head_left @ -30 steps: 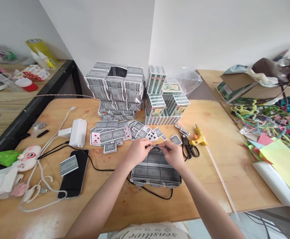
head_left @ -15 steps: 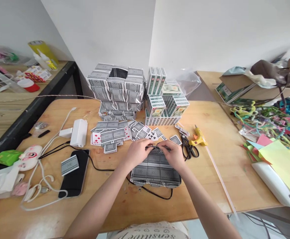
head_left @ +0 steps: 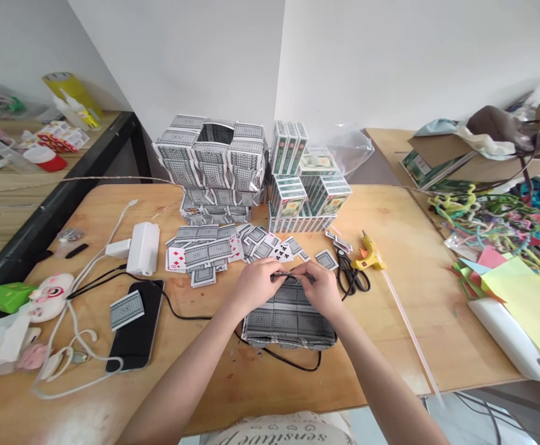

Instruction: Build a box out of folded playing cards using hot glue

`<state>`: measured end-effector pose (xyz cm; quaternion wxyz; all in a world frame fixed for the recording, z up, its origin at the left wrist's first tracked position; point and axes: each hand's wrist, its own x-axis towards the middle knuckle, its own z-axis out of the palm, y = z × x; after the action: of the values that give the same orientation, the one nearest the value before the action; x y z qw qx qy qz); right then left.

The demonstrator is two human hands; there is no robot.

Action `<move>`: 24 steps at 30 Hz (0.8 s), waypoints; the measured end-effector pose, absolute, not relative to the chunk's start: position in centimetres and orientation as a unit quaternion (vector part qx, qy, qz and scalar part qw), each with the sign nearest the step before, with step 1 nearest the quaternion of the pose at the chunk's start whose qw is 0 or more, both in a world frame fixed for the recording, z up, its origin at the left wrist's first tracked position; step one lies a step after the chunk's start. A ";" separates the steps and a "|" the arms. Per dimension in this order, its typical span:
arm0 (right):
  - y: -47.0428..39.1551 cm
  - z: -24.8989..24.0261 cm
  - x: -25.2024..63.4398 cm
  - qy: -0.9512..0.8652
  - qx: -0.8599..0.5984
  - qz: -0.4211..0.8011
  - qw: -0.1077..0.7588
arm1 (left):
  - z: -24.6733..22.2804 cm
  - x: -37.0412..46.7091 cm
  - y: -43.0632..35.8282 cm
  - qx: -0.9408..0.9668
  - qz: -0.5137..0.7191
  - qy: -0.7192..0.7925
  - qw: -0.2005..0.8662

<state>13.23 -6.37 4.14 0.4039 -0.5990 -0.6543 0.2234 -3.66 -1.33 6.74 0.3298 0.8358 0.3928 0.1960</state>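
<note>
A block covered in grey patterned playing cards [head_left: 286, 318] lies on the table in front of me. At its far edge my left hand [head_left: 258, 285] and my right hand [head_left: 319, 285] meet, fingers pinched on a thin dark card piece [head_left: 286, 274] seen edge-on between them. Both hands partly cover the block's far side. Loose playing cards [head_left: 207, 252] are spread beyond my left hand, some face up. One card [head_left: 326, 259] lies beyond my right hand, beside black scissors [head_left: 353, 275].
A large card-covered structure [head_left: 212, 164] and stacked card boxes [head_left: 302, 207] stand at the back. A yellow glue gun [head_left: 369, 253] is on the right. A phone [head_left: 138, 327], white adapter [head_left: 143, 248] and cables lie left. Colored paper [head_left: 524, 303] is far right.
The view has shifted slightly, so objects on the left sit a little further left. Both hands keep their pinch, and the thin piece between them looks slightly turned.
</note>
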 end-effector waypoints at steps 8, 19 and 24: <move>-6.5 3.9 13.3 -0.676 -0.591 0.198 0.392 | 6.6 -3.6 -1.4 0.839 0.206 0.394 0.313; -6.7 3.8 13.1 -0.700 -0.595 0.168 0.358 | 6.6 -3.4 -1.3 0.860 0.193 0.385 0.274; -6.7 4.1 13.0 -0.705 -0.600 0.162 0.342 | 6.6 -3.3 -1.3 0.857 0.166 0.408 0.268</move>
<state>13.00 -6.74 4.06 0.3421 -0.6002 -0.7047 0.1619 -3.26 -1.27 6.64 0.2682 0.8570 0.4076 0.1658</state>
